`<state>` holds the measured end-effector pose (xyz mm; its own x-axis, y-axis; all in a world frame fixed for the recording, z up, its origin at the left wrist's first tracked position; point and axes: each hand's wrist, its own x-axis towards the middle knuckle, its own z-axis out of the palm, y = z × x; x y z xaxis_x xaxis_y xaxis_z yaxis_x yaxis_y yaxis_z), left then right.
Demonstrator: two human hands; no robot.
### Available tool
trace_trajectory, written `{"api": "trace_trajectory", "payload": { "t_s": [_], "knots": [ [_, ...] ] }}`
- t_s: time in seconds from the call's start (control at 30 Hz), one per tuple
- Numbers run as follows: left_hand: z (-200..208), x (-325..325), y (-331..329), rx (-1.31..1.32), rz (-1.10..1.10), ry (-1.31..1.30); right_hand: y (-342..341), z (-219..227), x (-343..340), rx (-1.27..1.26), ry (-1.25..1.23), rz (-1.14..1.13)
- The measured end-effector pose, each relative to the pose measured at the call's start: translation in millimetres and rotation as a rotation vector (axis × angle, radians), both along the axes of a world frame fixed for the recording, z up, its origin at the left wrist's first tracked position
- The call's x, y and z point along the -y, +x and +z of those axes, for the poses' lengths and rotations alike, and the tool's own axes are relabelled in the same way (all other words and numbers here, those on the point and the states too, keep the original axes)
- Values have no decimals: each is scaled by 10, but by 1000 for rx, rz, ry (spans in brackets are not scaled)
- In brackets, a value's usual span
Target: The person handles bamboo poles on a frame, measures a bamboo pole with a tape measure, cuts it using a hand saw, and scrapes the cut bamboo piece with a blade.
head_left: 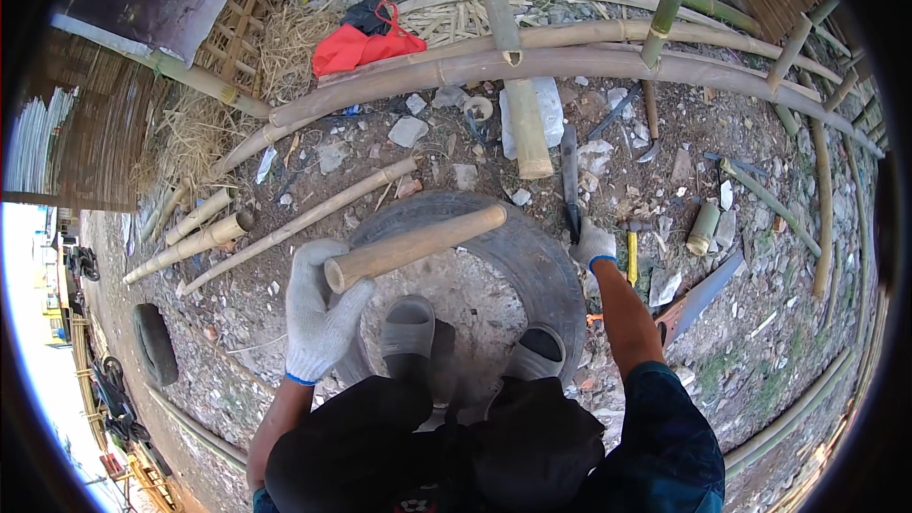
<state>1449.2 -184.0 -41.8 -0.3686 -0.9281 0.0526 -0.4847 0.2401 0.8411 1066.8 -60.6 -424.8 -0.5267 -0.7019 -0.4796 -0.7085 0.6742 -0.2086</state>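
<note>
My left hand (321, 309), in a white knit glove with a blue cuff, is closed round the near end of a short bamboo piece (418, 245). The piece slants up to the right over a black tire (537, 271). My right hand (595, 243), gloved alike, grips the handle end of a machete (570, 171) with a long dark blade pointing away from me; the glove hides part of the handle. Beside that hand lies a hammer (633, 256) with a yellow handle. My feet in grey sandals (537, 351) stand within the tire's ring.
A handsaw (703, 299) lies at the right, near a short green bamboo piece (704, 228). Long bamboo poles (560, 63) run across the far side, with a bamboo length (527, 133) propped on them. A red bag (366, 43) and more bamboo poles (304, 220) lie farther left.
</note>
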Motion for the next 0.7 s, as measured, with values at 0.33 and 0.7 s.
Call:
{"api": "trace_trajectory", "payload": {
  "t_s": [0.33, 0.7],
  "knots": [
    [-172, 274, 200, 75, -155, -74, 655, 1719, -505, 587, -598, -618],
    [-533, 421, -45, -337, -251, -66, 1689, 2076, 82, 541, -651, -346]
  ]
}}
